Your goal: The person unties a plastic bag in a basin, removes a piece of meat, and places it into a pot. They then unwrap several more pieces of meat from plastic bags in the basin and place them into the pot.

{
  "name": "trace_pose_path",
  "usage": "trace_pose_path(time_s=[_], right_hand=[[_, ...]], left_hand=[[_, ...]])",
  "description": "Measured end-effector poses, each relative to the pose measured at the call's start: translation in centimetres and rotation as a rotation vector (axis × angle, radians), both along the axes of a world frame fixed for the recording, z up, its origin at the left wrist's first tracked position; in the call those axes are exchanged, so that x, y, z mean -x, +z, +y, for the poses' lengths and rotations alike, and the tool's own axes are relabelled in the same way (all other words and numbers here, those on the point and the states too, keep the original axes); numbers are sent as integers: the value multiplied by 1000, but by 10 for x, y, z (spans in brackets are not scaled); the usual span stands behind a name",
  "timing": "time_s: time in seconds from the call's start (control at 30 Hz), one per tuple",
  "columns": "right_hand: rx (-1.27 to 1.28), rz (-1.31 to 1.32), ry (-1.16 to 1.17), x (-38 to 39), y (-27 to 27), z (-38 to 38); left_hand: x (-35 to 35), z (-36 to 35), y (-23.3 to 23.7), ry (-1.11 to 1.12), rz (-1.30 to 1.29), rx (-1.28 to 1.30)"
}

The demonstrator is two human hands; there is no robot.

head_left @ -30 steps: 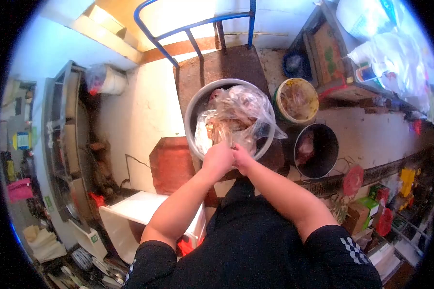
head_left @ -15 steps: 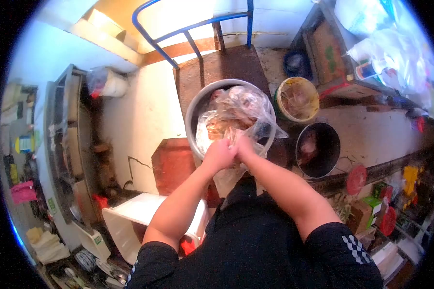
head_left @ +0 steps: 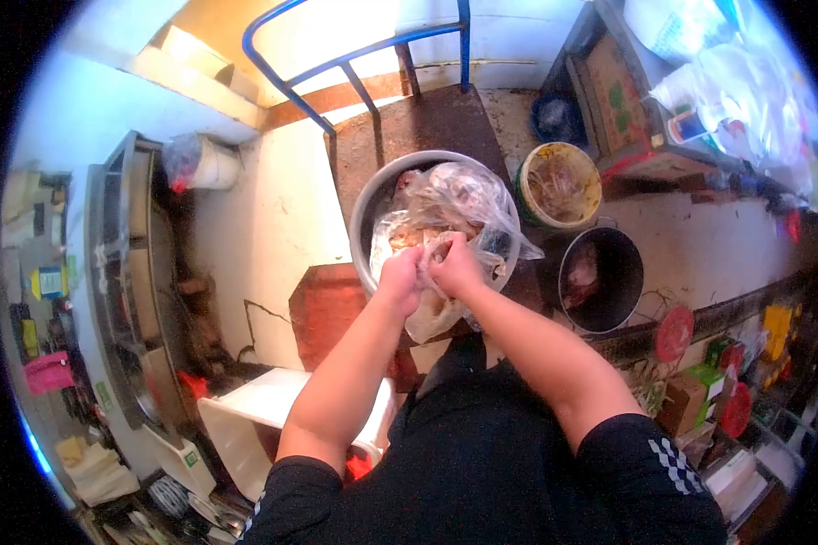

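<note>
Near the middle of the frame, the left hand (head_left: 400,277) and right hand (head_left: 457,266), pressed together before, have come slightly apart, with bag plastic (head_left: 433,316) now showing between them and draping over the basin's (head_left: 361,238) lower rim.

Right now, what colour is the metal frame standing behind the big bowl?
The frame is blue, seen best in the head view.

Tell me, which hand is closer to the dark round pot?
Right. The right hand pinches the plastic bag over the near side of the basin, with the dark pot to its right; the left hand, on the same bag, is farther left.
</note>
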State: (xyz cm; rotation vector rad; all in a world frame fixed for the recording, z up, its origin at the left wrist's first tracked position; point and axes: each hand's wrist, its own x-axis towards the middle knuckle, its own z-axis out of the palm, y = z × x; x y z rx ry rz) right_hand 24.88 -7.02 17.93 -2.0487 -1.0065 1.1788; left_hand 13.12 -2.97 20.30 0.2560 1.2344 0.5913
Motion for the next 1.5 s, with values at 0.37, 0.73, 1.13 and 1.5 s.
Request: trace_pose_path(time_s=[0.37, 0.73, 1.13, 1.5], right_hand=[[94, -136, 20, 22, 4, -6], [102, -182, 166, 29, 1, -8], [74, -151, 292, -3, 57, 15], [-131, -252, 407, -24, -4, 8]], left_hand=[[-7, 3, 31, -1038, 1137, -828], [-9, 27, 12, -738, 986, -400], [16, 30, -15, -506, 906, -496], [-1, 33, 13, -265, 335, -246]])
